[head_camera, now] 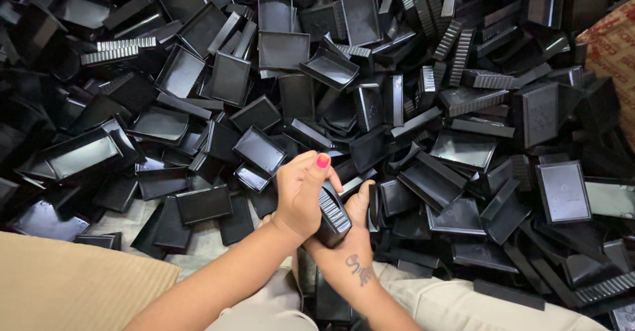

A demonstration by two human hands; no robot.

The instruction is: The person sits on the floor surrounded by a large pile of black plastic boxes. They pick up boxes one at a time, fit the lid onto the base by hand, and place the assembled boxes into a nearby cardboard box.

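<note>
A person's left hand (301, 195) and right hand (357, 222) close together around one small black plastic tray piece (333, 215) with a ribbed edge, held just above their lap. A huge pile of black trays (423, 106) surrounds them. Holding it steady likely needs firm, even pressure from both hands.

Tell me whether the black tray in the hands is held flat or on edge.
On edge: the black tray shows its ribbed side, clasped between left hand and right hand.
</note>
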